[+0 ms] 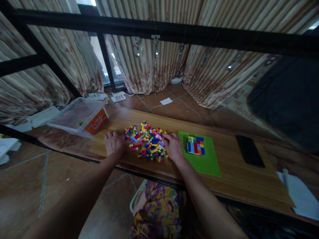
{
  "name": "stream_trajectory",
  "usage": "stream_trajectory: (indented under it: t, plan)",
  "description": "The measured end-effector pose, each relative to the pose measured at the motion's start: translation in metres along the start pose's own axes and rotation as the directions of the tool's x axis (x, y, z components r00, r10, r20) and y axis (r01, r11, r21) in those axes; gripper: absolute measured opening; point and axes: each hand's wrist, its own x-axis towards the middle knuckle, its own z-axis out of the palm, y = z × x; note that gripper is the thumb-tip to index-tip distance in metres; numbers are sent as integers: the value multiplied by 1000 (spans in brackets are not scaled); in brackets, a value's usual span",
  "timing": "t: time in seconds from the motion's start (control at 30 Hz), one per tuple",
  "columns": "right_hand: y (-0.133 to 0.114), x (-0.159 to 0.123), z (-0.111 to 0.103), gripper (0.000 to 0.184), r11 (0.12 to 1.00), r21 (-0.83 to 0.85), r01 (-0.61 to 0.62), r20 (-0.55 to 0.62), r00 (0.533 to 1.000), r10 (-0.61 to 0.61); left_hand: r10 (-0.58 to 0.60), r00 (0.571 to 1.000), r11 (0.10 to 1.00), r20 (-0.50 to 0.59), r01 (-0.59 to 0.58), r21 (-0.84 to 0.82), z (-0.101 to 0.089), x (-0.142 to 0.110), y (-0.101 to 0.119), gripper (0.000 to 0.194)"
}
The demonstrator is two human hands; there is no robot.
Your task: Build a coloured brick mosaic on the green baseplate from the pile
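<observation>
A heap of small colourful toy bricks (152, 141) lies loose on the wooden tabletop. My left hand (115, 143) rests palm down at the heap's left edge, its fingers apart and slightly bent, holding nothing that shows. At the right edge, my right hand (173, 146) has thumb and forefinger close together against the bricks; what lies between the fingertips is too small to make out. Just right of that hand is a green studded baseplate (211, 162). On it sits a block of joined bricks (195, 145), in blue, red, white, yellow and other colours.
A clear plastic tub (72, 116) with an orange label stands at the table's left end, a few green pieces inside. A black phone (249, 151) lies right of the baseplate. Papers (302, 196) are at the far right. A black metal bar (159, 28) crosses above, before curtains.
</observation>
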Motion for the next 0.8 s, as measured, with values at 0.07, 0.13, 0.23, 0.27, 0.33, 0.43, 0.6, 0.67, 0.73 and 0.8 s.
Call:
stream_trajectory:
  t: [0.07,0.13,0.23,0.27,0.33,0.43,0.6,0.67,0.73,0.8]
  plan:
    - [-1,1,3,24,1000,-23,0,22,1000,1,-16,1000,1000,7,16,3,-2,0,2,43]
    - [-1,-1,3,21,1000,-13,3,24,1000,-3,-30,999,1000,16,30,5,-3,0,3,44]
    - [0,-7,-1,20,998,58,30,-12,1000,-29,-44,999,999,19,44,12,-4,-1,4,43]
    - [1,-10,-3,20,994,99,36,-31,999,-33,-45,999,999,16,45,15,-5,-1,5,42]
    - [1,-19,-8,21,977,214,17,-67,998,-3,-42,999,999,12,42,23,-5,-1,5,42]
    - [3,-37,-16,22,896,440,-66,-89,989,117,-49,999,998,17,49,31,-6,-1,5,41]
    - [24,-62,-40,25,762,628,-158,-153,935,320,-38,998,998,41,36,46,-8,1,5,42]
    - [40,-65,-54,26,731,652,-201,-185,893,410,-34,998,998,54,31,57,-10,1,6,44]
    - [58,-65,-67,28,703,675,-224,-222,847,483,-33,998,997,61,28,78,-12,1,7,44]
    - [77,-64,-78,31,696,677,-240,-247,816,522,-35,997,994,66,28,103,-14,0,8,43]
